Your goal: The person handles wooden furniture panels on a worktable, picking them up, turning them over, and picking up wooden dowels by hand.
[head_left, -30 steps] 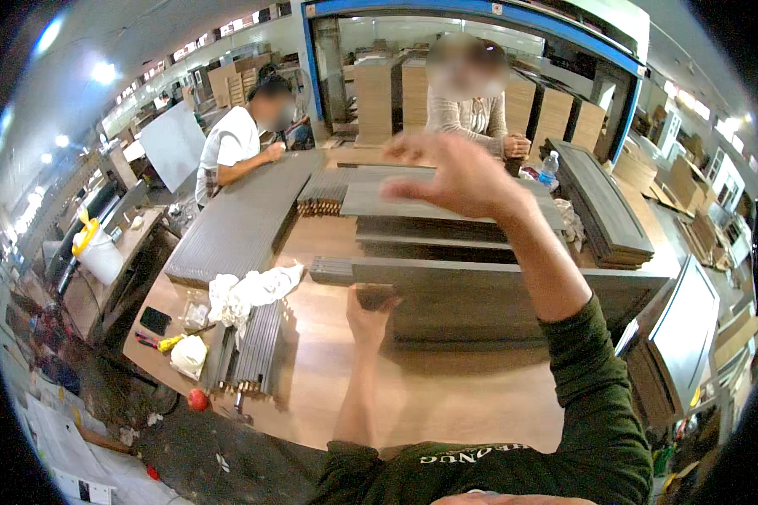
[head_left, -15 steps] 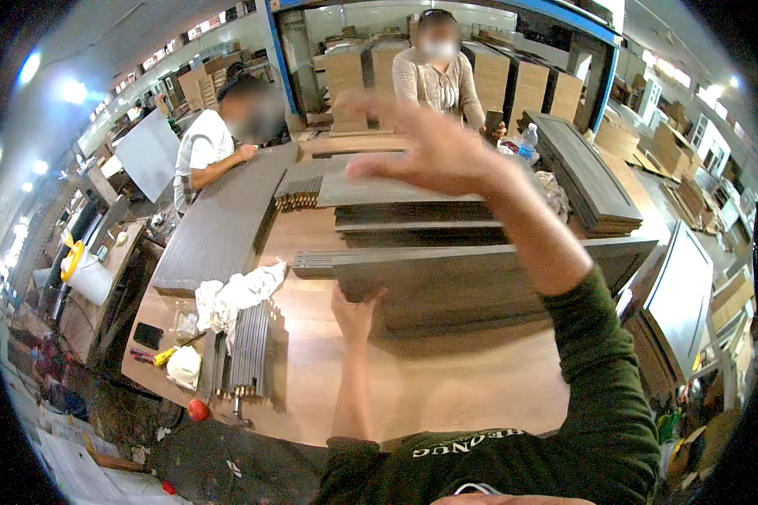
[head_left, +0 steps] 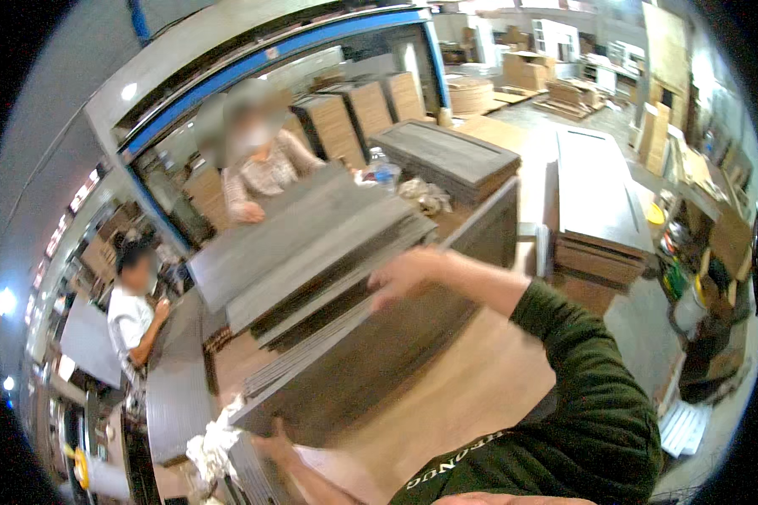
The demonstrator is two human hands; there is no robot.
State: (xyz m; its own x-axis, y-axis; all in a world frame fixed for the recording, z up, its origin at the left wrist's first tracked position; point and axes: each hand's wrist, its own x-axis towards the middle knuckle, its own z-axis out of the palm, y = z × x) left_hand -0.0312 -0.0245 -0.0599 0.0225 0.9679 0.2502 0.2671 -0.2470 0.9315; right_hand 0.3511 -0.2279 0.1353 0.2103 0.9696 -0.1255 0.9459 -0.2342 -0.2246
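Note:
Long dark grey-brown panels (head_left: 370, 353) stand on edge together across the wooden table. My right hand (head_left: 413, 273) is over their top edge, palm down, with slightly blurred fingers apart and hanging toward it; whether they touch is unclear. Low at the panels' near left end is my left hand (head_left: 276, 446), thumb raised and fingers apart, close to the lower edge. Behind the upright panels lies a stack of grey boards (head_left: 337, 252). A co-worker's hand (head_left: 248, 212) rests by the far edge of its top board.
A white cloth (head_left: 215, 446) lies near grey strips (head_left: 257, 467) at the left. Framed panels (head_left: 446, 156) are piled at the back with a plastic bottle (head_left: 383, 168) beside them. Another panel stack (head_left: 598, 194) stands right. A second person (head_left: 135, 316) works at the left.
The view has swung right and tilted. My right hand has come down from the air to the upright panels' top edge. My left hand stays by their near left end.

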